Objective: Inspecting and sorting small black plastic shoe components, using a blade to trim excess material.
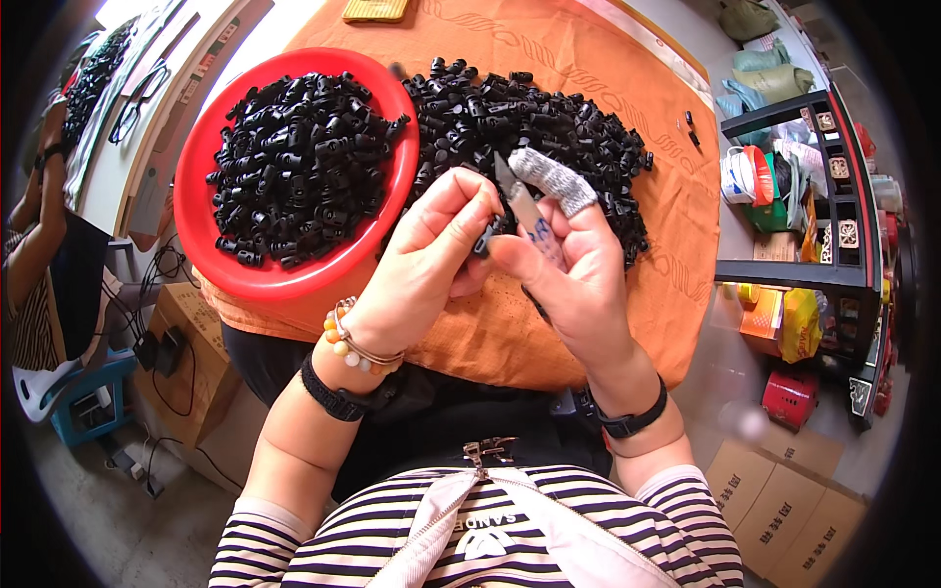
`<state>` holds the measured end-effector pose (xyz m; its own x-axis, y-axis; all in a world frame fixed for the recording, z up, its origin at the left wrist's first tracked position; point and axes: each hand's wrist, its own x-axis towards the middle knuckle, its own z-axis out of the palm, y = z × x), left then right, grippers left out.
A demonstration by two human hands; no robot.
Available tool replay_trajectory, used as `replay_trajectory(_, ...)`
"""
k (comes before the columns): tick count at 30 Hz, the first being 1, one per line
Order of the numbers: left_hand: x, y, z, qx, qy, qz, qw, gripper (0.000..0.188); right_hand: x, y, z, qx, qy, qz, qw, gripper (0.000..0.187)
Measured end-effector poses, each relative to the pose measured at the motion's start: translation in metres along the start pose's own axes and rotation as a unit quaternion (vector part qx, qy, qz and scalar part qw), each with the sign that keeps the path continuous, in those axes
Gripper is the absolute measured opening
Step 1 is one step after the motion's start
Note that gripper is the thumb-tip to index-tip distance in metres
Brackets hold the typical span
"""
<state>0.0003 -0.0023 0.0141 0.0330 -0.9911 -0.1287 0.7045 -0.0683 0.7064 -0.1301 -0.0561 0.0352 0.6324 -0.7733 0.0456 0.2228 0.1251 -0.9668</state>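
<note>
My left hand (423, 257) pinches a small black plastic part (484, 239) between thumb and fingertips. My right hand (573, 263) holds a small blade tool (518, 201) with its tip against that part; a grey knitted guard covers the index finger (554, 179). Both hands hover over the orange cloth (510, 333), just in front of a loose heap of black plastic parts (549, 127). To the left stands a red round bowl (201, 225) filled with more of the same black parts.
A black shelf rack (833, 225) with bags and boxes stands at the right. Cardboard boxes (784, 490) lie on the floor at lower right. Another person (39, 235) sits at far left beside a blue stool (93, 392) and cables.
</note>
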Motion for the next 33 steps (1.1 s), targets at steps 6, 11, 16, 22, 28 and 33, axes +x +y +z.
replay_trajectory(6,-0.001,0.003,-0.007,-0.013,-0.014,0.003,1.0,0.011,0.008,0.002,-0.005,-0.019,0.038,-0.003,0.999,0.048)
replay_trajectory(11,0.004,0.028,-0.022,-0.047,0.106,0.146,0.983,0.018,0.0,0.003,-0.028,-0.081,0.048,0.006,0.996,0.043)
replay_trajectory(16,-0.001,0.054,-0.056,-0.066,0.023,0.271,0.96,0.041,-0.016,0.021,-0.033,-0.331,0.074,0.011,0.941,0.049)
replay_trajectory(22,-0.001,0.049,-0.053,-0.032,0.043,0.274,0.96,0.043,-0.017,0.026,-0.024,-0.567,0.022,-0.066,0.821,0.05)
replay_trajectory(28,0.001,0.033,-0.035,-0.01,0.076,0.181,0.981,0.025,-0.014,0.032,-0.031,-0.613,0.017,-0.108,0.783,0.051)
replay_trajectory(33,0.002,0.021,-0.027,0.035,0.069,0.099,0.992,0.021,-0.011,0.028,-0.035,-0.476,0.042,-0.068,0.875,0.051)
